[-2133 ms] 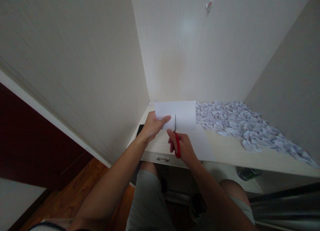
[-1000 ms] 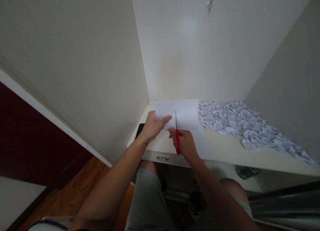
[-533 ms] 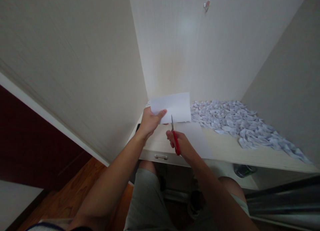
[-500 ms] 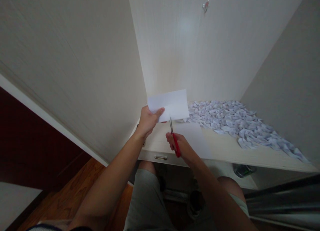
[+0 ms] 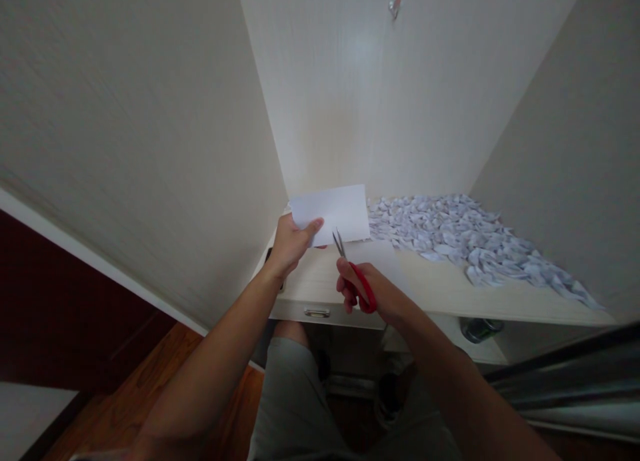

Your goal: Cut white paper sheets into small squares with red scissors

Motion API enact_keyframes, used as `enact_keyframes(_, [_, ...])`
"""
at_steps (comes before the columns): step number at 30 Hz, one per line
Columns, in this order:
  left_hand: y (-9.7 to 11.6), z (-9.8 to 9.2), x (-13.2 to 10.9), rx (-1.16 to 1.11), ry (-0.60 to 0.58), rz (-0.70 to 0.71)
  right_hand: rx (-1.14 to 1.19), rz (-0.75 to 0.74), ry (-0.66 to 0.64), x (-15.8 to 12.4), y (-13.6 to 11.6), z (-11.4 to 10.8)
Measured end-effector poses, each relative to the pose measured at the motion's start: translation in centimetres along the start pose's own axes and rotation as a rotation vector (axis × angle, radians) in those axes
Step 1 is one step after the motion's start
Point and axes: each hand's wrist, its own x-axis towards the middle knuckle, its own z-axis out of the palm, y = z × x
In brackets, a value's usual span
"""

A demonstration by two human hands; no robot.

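Observation:
My left hand [image 5: 294, 243] grips a white sheet of paper [image 5: 345, 211] by its lower left part, thumb on top. The sheet is held up above the desk. In my right hand [image 5: 363, 286] is a pair of scissors [image 5: 369, 294] with red handles, my fingers in the loops. Its metal blades are slightly apart and point up at the paper's lower edge. Below the hands, another white sheet [image 5: 383, 258] lies flat on the desk, partly covered by my right hand.
A wide heap of white paper scraps [image 5: 440, 228] spreads along the back right of the pale desk [image 5: 310, 284]. A drawer handle [image 5: 317, 312] is on the desk front. A dark can [image 5: 481, 329] stands on the shelf below. Walls enclose the desk.
The scissors' blades have parted and turned to lean left, and my right hand has rolled so that the red loops show more. The view has shifted slightly. My left hand keeps its hold.

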Motion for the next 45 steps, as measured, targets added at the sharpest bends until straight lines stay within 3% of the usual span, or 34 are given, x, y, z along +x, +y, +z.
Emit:
enact_keyframes(6, [0.6, 0.5, -0.3, 0.020, -0.023, -0.027, 0.032, 0.037, -0.011, 0.6, -0.1, 0.2])
enact_keyframes(17, [-0.1, 0.2, -0.3, 0.191, -0.065, 0.108, 0.023, -0.003, 0.134, 2.0, -0.3, 0.5])
enact_keyframes(26, [-0.1, 0.6, -0.3, 0.035, -0.090, -0.016, -0.131, -0.122, 0.236, 2.8, 0.8, 0.6])
enact_keyframes(33, [-0.3, 0.4, -0.3, 0.097, -0.095, 0.011, -0.268, -0.225, 0.307, 3.5, 1.8, 0.8])
enact_keyframes(38, [0.1, -0.1, -0.4, 0.232, -0.117, 0.080, -0.118, -0.223, 0.255, 3.6, 1.7, 1.1])
enact_keyframes(45, [0.1, -0.2, -0.8, 0.184, -0.137, 0.070, 0.058, -0.173, 0.242, 3.3, 1.3, 1.6])
